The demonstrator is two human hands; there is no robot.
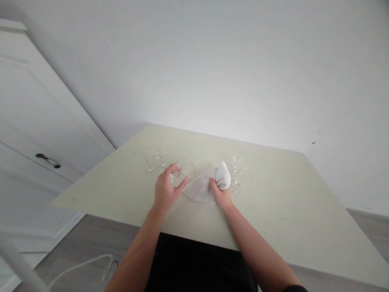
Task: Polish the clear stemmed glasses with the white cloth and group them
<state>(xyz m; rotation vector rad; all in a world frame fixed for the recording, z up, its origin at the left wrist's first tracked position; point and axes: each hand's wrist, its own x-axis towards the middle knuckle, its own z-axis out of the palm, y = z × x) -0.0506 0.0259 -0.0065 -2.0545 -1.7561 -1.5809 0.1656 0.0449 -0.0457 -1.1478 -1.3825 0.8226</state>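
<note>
My left hand point(166, 187) is curled with its thumb and fingers around a clear glass point(186, 169) whose round rim shows faintly; its exact shape is hard to make out. Bunched in my right hand point(221, 195) is a white cloth point(200, 188), one end bulging above the fist and the rest spread toward the left hand. Just right of that fist stands a group of clear, shiny pieces point(238, 172), too transparent to name. More clear glassware point(148, 158), one piece with a round rim, is on the table beyond my left hand.
The pale table point(273, 211) reaches back to a white wall point(231, 73). To the left is a white cabinet point(39, 113) with a dark handle point(48, 160). A white cable point(82, 261) lies on the grey floor point(121, 231).
</note>
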